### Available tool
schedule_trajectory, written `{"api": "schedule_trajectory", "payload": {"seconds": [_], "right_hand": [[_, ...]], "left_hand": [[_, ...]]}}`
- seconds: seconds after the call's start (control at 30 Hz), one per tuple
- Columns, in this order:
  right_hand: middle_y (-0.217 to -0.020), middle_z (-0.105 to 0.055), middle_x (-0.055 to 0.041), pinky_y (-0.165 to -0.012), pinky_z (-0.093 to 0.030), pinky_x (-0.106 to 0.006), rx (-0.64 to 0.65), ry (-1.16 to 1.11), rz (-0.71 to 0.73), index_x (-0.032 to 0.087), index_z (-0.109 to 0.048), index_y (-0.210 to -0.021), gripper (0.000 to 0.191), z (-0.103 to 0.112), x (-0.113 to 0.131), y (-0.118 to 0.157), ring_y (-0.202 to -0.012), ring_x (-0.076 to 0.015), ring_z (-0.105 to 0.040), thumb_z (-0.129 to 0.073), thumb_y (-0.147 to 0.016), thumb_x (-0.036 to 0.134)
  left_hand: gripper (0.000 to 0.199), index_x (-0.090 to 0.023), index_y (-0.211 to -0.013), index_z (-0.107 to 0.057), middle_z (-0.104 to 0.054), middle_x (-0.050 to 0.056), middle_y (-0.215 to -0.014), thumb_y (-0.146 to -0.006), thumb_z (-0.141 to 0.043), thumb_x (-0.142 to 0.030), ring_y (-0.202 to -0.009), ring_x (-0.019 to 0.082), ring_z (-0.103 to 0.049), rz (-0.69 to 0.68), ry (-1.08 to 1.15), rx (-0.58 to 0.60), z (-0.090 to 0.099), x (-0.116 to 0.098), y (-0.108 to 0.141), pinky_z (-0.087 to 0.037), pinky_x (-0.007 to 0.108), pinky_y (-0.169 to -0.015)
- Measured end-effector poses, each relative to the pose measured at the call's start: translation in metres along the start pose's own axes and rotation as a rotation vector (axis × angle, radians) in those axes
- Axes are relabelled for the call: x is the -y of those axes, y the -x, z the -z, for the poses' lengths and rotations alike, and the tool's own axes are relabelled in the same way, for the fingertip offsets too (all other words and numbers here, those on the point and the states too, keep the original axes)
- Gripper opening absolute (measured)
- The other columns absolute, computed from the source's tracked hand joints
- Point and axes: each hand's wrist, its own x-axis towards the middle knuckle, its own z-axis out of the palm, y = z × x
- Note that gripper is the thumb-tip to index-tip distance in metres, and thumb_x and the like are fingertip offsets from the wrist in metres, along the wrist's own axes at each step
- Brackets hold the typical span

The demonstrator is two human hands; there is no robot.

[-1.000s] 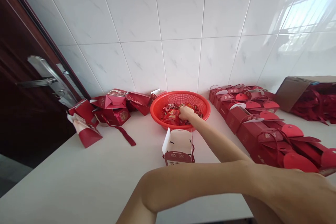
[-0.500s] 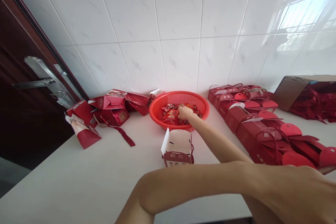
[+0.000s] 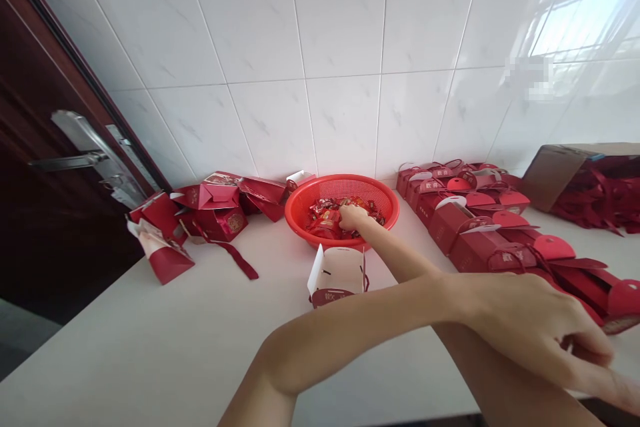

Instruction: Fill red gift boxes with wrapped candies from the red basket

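Inside a red plastic basket (image 3: 295,227), my right hand (image 3: 353,216) is closed among red-wrapped sweets (image 3: 327,221); what its fingers hold is hidden. My left arm crosses over my right arm. Out to the right, my left hand (image 3: 530,323) hangs above the right forearm, a finger stretched out and others bent, with nothing visible held. In front of the basket stands an open-topped red gift box (image 3: 342,265) with a white inside. Its lower front is covered by my left forearm.
Rows of red gift boxes (image 3: 465,243) line the right side. Behind them lies a cardboard box (image 3: 555,173) of dark red ribbons (image 3: 600,193). More red boxes (image 3: 220,210) and a loose ribbon (image 3: 235,259) lie at left, near a door handle (image 3: 95,153). A tiled wall (image 3: 345,113) backs the table.
My left hand has risen and moved slightly left over the right arm, with its fingers now in view. The left forearm covers more of the front box. My right hand stays in the basket.
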Motion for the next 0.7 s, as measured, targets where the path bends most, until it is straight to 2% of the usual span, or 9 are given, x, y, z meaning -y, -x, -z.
{"api": "schedule_trajectory", "payload": {"seconds": [0.1,0.17,0.33,0.47,0.53,0.63,0.7], "right_hand": [[-0.124,-0.07,-0.0203,-0.089,-0.056,-0.038,0.005,0.0,0.003,0.016,-0.068,-0.126,0.044,0.0,0.0,0.0,-0.113,-0.031,-0.069,-0.066,-0.082,0.022],[-0.124,-0.07,-0.0203,-0.089,-0.056,-0.038,0.007,0.001,0.004,0.016,-0.068,-0.125,0.044,0.001,0.0,0.0,-0.113,-0.031,-0.069,-0.067,-0.082,0.022],[-0.124,-0.07,-0.0196,-0.089,-0.056,-0.038,0.011,0.006,0.007,0.017,-0.069,-0.124,0.042,0.003,0.002,0.002,-0.113,-0.0302,-0.069,-0.068,-0.081,0.021],[-0.124,-0.07,-0.0201,-0.089,-0.056,-0.038,0.023,0.005,0.011,0.016,-0.069,-0.122,0.041,0.005,0.003,0.006,-0.112,-0.0303,-0.07,-0.068,-0.082,0.02],[-0.124,-0.07,-0.0205,-0.089,-0.056,-0.038,0.032,0.002,0.017,0.015,-0.069,-0.122,0.041,0.007,0.004,0.008,-0.112,-0.0308,-0.069,-0.067,-0.082,0.019],[-0.125,-0.069,-0.0202,-0.086,-0.056,-0.037,0.055,0.0,0.033,0.014,-0.068,-0.122,0.039,0.011,0.005,0.011,-0.113,-0.0315,-0.068,-0.064,-0.083,0.018],[-0.12,-0.071,-0.0182,-0.081,-0.056,-0.034,0.073,-0.004,0.046,0.014,-0.069,-0.119,0.036,0.015,0.004,0.012,-0.109,-0.0305,-0.07,-0.064,-0.083,0.019]], "left_hand": [[0.042,-0.029,-0.041,-0.059,-0.066,-0.006,-0.062,-0.078,-0.078,-0.021,-0.068,0.01,-0.063,-0.047,0.064,0.029,-0.003,-0.003,0.0,-0.049,0.025,-0.07],[0.038,-0.032,-0.043,-0.063,-0.065,-0.007,-0.059,-0.074,-0.079,-0.016,-0.062,0.008,-0.062,-0.086,0.076,0.079,-0.009,-0.003,-0.003,-0.049,0.024,-0.068],[0.046,-0.032,-0.037,-0.058,-0.065,-0.007,-0.052,-0.078,-0.076,-0.026,-0.05,0.008,-0.058,-0.206,0.069,-0.065,-0.016,0.001,-0.005,-0.048,0.028,-0.061],[0.052,-0.031,-0.032,-0.054,-0.063,-0.005,-0.05,-0.078,-0.078,-0.028,-0.053,0.01,-0.059,-0.107,-0.045,0.038,-0.007,0.0,-0.001,-0.048,0.03,-0.06],[0.046,-0.034,-0.036,-0.058,-0.066,-0.006,-0.056,-0.077,-0.079,-0.028,-0.058,0.01,-0.062,-0.141,-0.03,0.04,-0.004,0.001,-0.003,-0.05,0.029,-0.063],[0.036,-0.038,-0.043,-0.064,-0.069,-0.009,-0.059,-0.074,-0.081,-0.031,-0.058,0.008,-0.064,-0.253,0.013,0.111,-0.004,0.003,-0.008,-0.051,0.026,-0.061],[0.039,-0.035,-0.042,-0.061,-0.066,-0.008,-0.056,-0.075,-0.082,-0.031,-0.055,0.007,-0.063,-0.266,-0.028,0.065,-0.007,0.003,-0.008,-0.051,0.025,-0.06]]}}
